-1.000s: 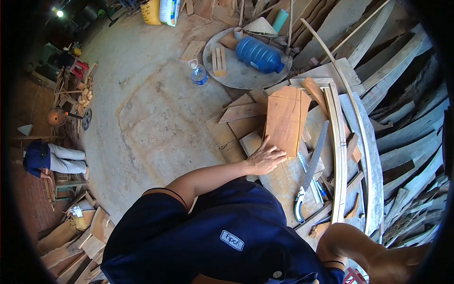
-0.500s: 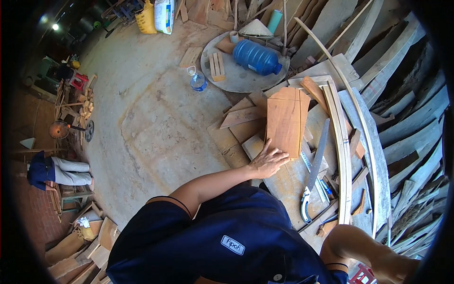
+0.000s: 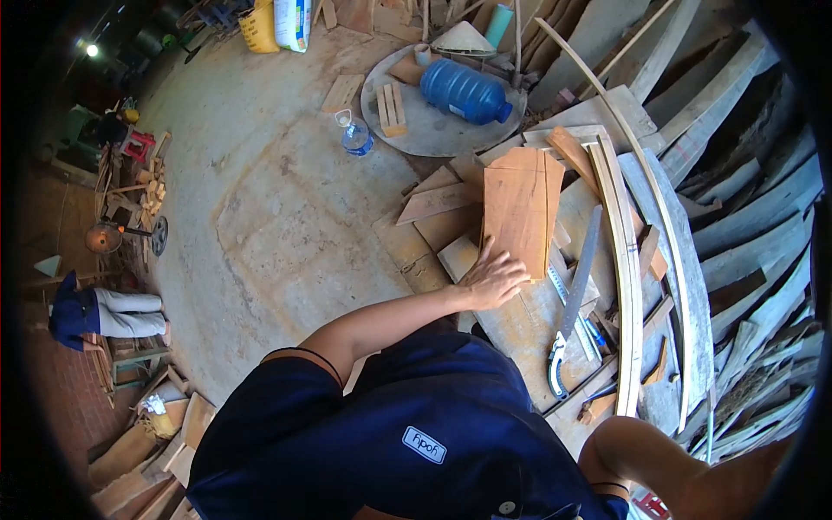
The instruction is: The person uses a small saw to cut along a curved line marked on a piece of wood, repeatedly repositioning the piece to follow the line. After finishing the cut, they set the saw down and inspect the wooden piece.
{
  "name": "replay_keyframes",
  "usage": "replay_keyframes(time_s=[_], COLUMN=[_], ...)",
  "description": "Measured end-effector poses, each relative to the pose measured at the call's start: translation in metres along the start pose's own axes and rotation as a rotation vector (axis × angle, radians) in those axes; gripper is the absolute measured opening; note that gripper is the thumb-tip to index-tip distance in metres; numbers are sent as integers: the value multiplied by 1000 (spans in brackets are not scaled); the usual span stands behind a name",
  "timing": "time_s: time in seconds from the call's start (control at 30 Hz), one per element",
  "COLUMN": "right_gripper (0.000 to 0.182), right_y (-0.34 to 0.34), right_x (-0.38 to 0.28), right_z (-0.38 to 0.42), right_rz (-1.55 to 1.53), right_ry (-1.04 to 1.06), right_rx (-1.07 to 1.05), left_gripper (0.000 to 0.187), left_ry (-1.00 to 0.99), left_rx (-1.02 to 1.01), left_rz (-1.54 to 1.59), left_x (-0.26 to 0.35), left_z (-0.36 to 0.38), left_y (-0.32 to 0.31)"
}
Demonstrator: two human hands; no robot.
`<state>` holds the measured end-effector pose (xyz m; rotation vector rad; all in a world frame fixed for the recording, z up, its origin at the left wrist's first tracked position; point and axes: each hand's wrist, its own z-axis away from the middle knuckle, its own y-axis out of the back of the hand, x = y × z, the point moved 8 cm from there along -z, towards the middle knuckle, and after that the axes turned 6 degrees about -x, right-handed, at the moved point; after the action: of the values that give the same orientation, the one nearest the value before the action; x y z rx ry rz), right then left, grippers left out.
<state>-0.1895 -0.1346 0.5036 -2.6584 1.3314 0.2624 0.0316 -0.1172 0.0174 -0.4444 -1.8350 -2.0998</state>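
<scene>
My left hand (image 3: 496, 282) lies over the near end of a brown wooden board (image 3: 520, 204), fingers apart and palm down. The board has angled far corners and dark lines along it; it appears to rest on a stack of similar pieces. To its right lies a hand saw (image 3: 579, 290) with a white and dark handle. A metal ruler (image 3: 559, 282) is partly hidden under the saw, and a blue pen-like object (image 3: 594, 331) lies beside it. My right forearm (image 3: 685, 477) runs off the lower right edge, so that hand is out of sight.
Long pale strips (image 3: 617, 286) curve along the right, with rough planks (image 3: 754, 225) piled beyond. A blue water jug (image 3: 464, 91) lies on a round slab (image 3: 381, 78); a clear bottle (image 3: 355, 137) stands beside it. At far left, another person (image 3: 104, 312) bends over wood.
The view has shifted slightly. My left hand stays at the board's near end, its index finger stretched further forward. My right forearm has swung toward the right edge, taking the hand out of view.
</scene>
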Motion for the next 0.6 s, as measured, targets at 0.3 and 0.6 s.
replay_keyframes(time_s=[0.3,0.6], right_gripper=[24,21], right_y=[21,7], right_x=[9,11], right_z=[10,2], right_rz=[-358,-841], right_ry=[-157,-314], right_rx=[89,-216], left_gripper=[52,60], left_ry=[148,77], left_rx=[188,216], left_rz=[-30,-89], left_x=[-30,-31], left_z=[-23,-13], left_y=[29,6])
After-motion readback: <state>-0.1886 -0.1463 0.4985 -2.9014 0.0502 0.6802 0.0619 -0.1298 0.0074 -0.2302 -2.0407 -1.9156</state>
